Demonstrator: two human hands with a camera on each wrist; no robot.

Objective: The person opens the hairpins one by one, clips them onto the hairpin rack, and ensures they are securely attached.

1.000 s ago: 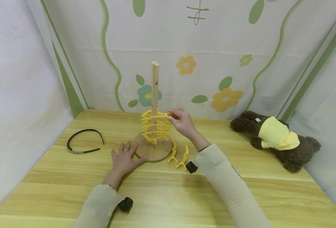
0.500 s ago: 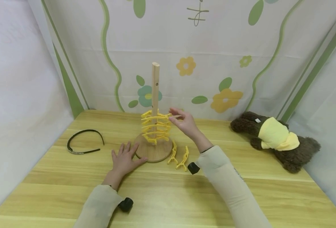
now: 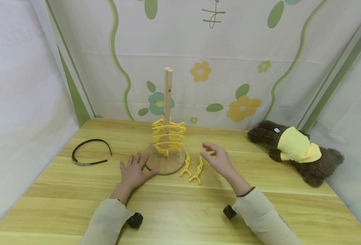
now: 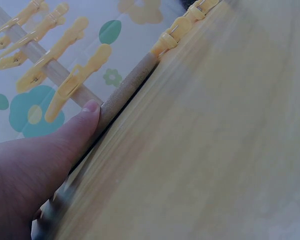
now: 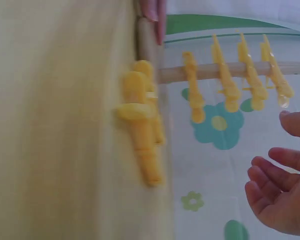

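Observation:
A wooden post (image 3: pixel 168 88) rises from a round wooden base (image 3: pixel 165 167). Several yellow hair clips (image 3: pixel 169 128) are fixed around its lower half, one above another. My left hand (image 3: pixel 134 173) lies with fingers spread at the base's left edge; the left wrist view shows its thumb (image 4: pixel 72 132) against the rim. Two loose yellow hair clips (image 3: pixel 197 172) lie on the table right of the base. Above and right of them is my right hand (image 3: pixel 218 160), fingers loosely bent and holding nothing. In the right wrist view, the loose clips (image 5: pixel 140 135) overlap each other.
A black headband (image 3: pixel 90 164) lies at the table's left. On the right is a brown plush toy (image 3: pixel 309 166) in a yellow shirt. Behind the wooden table (image 3: pixel 180 217) hangs a white cloth (image 3: pixel 229 41) printed with flowers.
My right hand has let go of the top clip, which stays on the post, and has come down and to the right, near the loose clips. My left hand has not moved.

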